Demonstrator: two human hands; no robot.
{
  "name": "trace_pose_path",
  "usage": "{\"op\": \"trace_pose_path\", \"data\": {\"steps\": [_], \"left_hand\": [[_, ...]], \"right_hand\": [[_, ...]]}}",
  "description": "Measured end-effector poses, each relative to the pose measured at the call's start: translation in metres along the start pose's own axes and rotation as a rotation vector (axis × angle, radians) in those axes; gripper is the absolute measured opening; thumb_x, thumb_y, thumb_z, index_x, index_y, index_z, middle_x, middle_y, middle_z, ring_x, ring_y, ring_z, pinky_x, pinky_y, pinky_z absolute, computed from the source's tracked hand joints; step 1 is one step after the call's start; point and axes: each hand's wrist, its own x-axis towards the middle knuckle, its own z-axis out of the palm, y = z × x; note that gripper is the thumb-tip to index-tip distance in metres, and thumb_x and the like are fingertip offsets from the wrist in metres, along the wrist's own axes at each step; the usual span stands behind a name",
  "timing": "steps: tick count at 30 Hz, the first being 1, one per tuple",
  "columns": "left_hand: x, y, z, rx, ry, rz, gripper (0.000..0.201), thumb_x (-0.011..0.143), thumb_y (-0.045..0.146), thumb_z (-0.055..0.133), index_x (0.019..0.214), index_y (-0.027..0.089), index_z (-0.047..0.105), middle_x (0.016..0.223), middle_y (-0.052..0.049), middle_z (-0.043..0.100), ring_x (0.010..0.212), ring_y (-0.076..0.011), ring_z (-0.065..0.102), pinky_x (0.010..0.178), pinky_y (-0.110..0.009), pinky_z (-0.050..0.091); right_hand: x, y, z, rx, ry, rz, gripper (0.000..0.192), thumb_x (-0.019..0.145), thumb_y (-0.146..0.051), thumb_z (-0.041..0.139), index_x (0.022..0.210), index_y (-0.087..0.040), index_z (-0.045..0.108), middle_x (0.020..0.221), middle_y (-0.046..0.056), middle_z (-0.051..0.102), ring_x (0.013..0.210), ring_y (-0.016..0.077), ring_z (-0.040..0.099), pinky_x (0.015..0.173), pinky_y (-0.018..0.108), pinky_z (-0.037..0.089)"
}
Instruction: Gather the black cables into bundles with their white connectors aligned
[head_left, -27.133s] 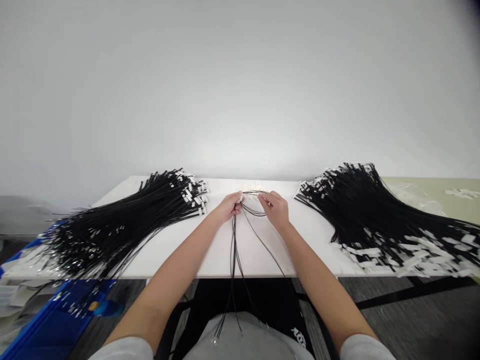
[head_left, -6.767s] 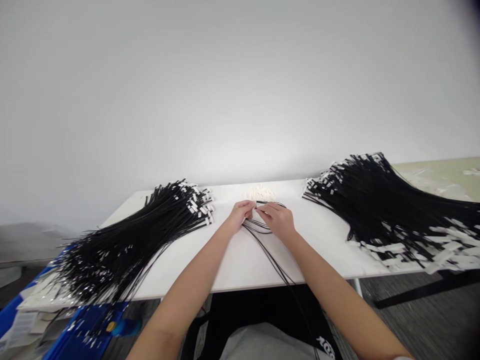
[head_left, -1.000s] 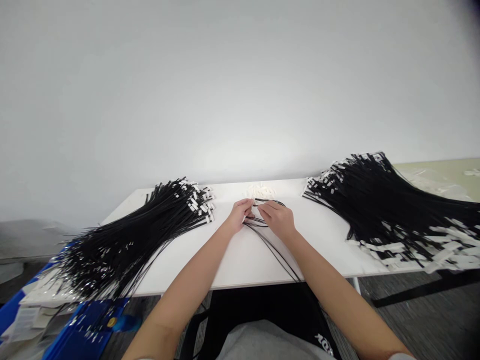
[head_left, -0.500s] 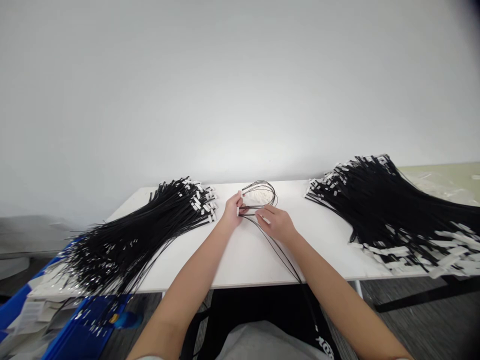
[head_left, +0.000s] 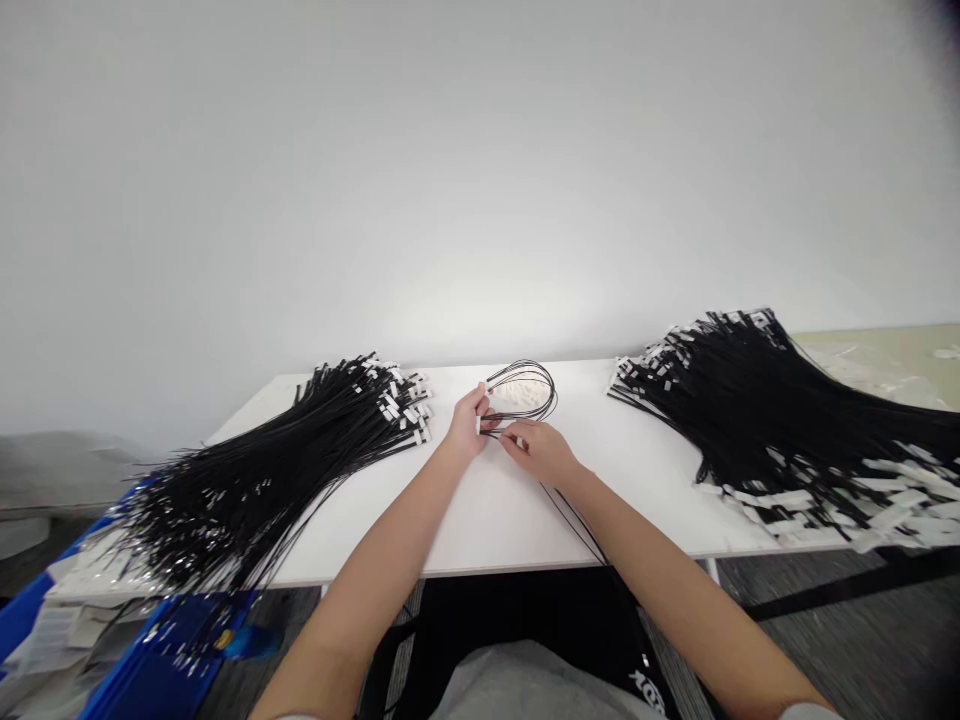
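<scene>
My left hand (head_left: pixel 471 418) is closed on a white connector (head_left: pixel 479 425) at the end of a set of thin black wires. From it the wires (head_left: pixel 556 395) curve out in a loop to the right and back to a second white end at my left fingertips. My right hand (head_left: pixel 541 450) pinches black wire just right of the connector; its fingertips hide the exact spot. More wires run from under this hand down over the table's front edge. Behind the loop lies a small heap of pale little parts (head_left: pixel 521 391), too small to make out.
A big bundle of black cables with white connectors (head_left: pixel 292 460) covers the left of the white table (head_left: pixel 487 520). Another bundle (head_left: pixel 780 420) lies at the right, beside clear plastic bags (head_left: pixel 881 370). Blue bins (head_left: pixel 150 665) stand below at lower left. A wall rises behind.
My right hand has moved left and slightly down, nearer the connector. More wires now run in the loop, and fewer hang apart below it. My left hand holds nearly the same place.
</scene>
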Motion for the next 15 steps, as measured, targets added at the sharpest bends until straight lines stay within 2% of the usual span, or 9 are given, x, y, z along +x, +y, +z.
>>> {"op": "trace_pose_path", "data": {"steps": [5, 7, 9, 12, 15], "left_hand": [[0.0, -0.002, 0.0, -0.022, -0.042, 0.011, 0.033, 0.068, 0.041, 0.065, 0.065, 0.016, 0.044, 0.044, 0.009, 0.02, 0.035, -0.0037, 0.022, 0.037, -0.02, 0.021], [0.001, -0.002, -0.001, -0.011, -0.034, 0.012, 0.033, 0.068, 0.041, 0.065, 0.064, 0.016, 0.044, 0.043, 0.009, 0.02, 0.035, -0.0039, 0.023, 0.037, -0.02, 0.02], [0.001, -0.002, -0.002, 0.003, -0.02, 0.017, 0.034, 0.067, 0.042, 0.065, 0.063, 0.016, 0.044, 0.043, 0.009, 0.02, 0.035, -0.0039, 0.023, 0.037, -0.02, 0.02], [0.002, -0.001, -0.003, 0.015, 0.005, 0.024, 0.035, 0.066, 0.044, 0.065, 0.063, 0.016, 0.044, 0.043, 0.009, 0.02, 0.035, -0.004, 0.024, 0.037, -0.02, 0.019], [0.002, 0.001, -0.002, 0.009, 0.0, 0.032, 0.035, 0.066, 0.045, 0.065, 0.065, 0.016, 0.046, 0.043, 0.009, 0.02, 0.035, -0.0039, 0.024, 0.037, -0.021, 0.02]], "right_hand": [[-0.001, -0.003, -0.002, 0.015, 0.031, 0.035, 0.021, 0.085, -0.03, 0.042, 0.074, -0.022, 0.058, 0.074, 0.001, 0.06, 0.06, 0.0105, 0.048, 0.058, 0.023, 0.034], [0.001, -0.004, -0.003, 0.113, 0.034, 0.094, 0.02, 0.084, -0.032, 0.044, 0.073, -0.022, 0.057, 0.069, 0.0, 0.059, 0.057, 0.0102, 0.046, 0.056, 0.023, 0.032], [0.003, -0.006, -0.006, 0.346, -0.009, 0.214, 0.015, 0.081, -0.035, 0.049, 0.08, -0.023, 0.057, 0.056, -0.004, 0.051, 0.049, 0.0088, 0.04, 0.05, 0.022, 0.029], [0.007, -0.008, -0.017, 0.859, -0.15, 0.398, 0.024, 0.076, -0.039, 0.055, 0.093, -0.023, 0.055, 0.046, -0.009, 0.036, 0.039, 0.006, 0.025, 0.042, 0.021, 0.021], [0.009, -0.008, -0.033, 1.288, -0.153, 0.483, 0.019, 0.073, -0.036, 0.056, 0.085, -0.021, 0.057, 0.053, -0.007, 0.041, 0.039, 0.0044, 0.024, 0.04, 0.02, 0.02]]}}
